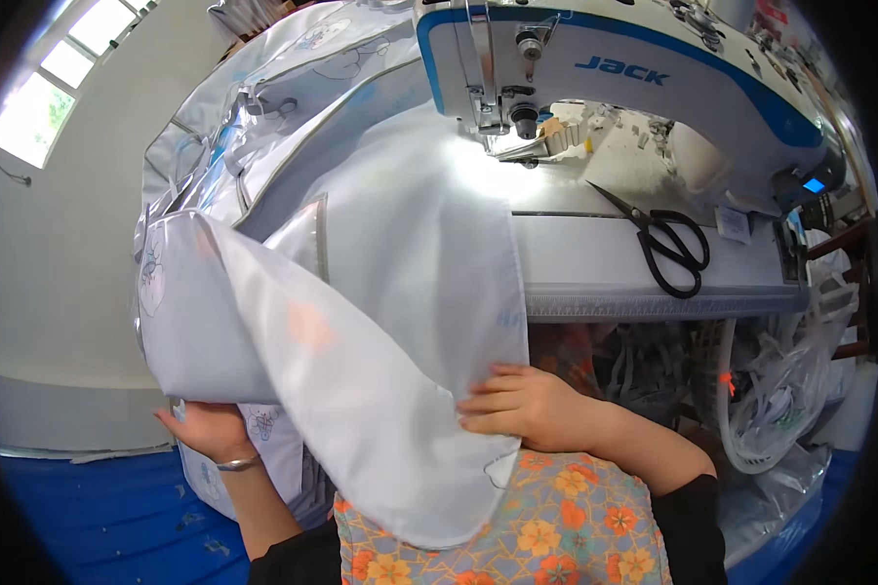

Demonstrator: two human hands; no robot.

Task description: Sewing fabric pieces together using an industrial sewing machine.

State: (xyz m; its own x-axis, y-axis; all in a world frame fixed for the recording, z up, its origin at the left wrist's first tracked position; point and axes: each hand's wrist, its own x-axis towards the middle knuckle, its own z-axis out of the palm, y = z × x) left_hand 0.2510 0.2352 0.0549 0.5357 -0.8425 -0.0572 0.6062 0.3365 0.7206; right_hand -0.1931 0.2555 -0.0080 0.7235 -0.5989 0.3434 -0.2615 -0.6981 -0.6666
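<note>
A large pale grey-white fabric piece (410, 224) with faint printed figures spreads from the sewing machine (615, 68) down to my lap. One corner is folded over, and its rounded flap (380, 439) hangs over my flowered apron. My left hand (210, 431) is under the fabric's lower left edge, palm up, thumb stretched out; the other fingers are partly hidden by cloth. My right hand (517, 402) lies on the fabric near its right edge, fingers stretched out and slightly blurred. The fabric's upper right part lies beside the lit needle area.
Black-handled scissors (668, 239) lie on the machine bed, right of the fabric. A ruler strip (654, 304) runs along the table's front edge. Below right hangs a white basket (727, 390) with clear plastic bags. More printed fabric (263, 107) is heaped at the back left.
</note>
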